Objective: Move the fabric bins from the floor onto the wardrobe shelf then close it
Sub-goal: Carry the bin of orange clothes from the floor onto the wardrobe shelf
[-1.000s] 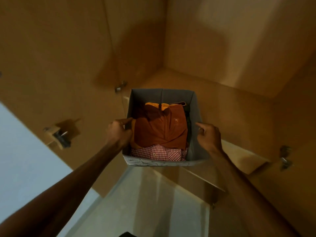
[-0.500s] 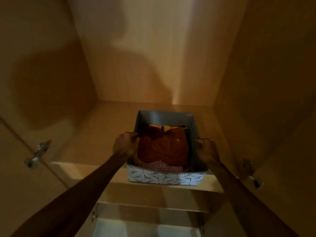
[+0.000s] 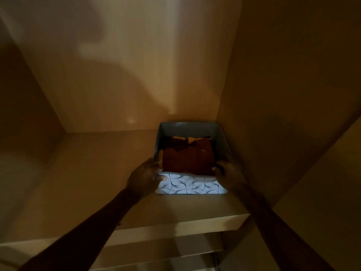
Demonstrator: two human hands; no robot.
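A grey fabric bin (image 3: 190, 185) with a white leaf pattern on its front stands on the wooden wardrobe shelf (image 3: 93, 184), pushed against the right wall and the back corner. Folded rust-orange clothes (image 3: 188, 158) fill it. My left hand (image 3: 145, 178) grips the bin's near left corner, fingers over the rim. At the near right corner my right hand (image 3: 227, 173) holds the rim, thumb inside the bin. Both arms reach in from below.
The wardrobe's back panel (image 3: 127, 75) and right side wall (image 3: 283, 85) close in the bin. The shelf's left half is bare wood. The shelf's front edge (image 3: 175, 228) runs below my arms, with a lower shelf edge (image 3: 156, 259) under it. The light is dim.
The bin has gone from the shelf's front edge deep into the wardrobe and to the right, up to the side wall. Both hands stayed on its near corners.
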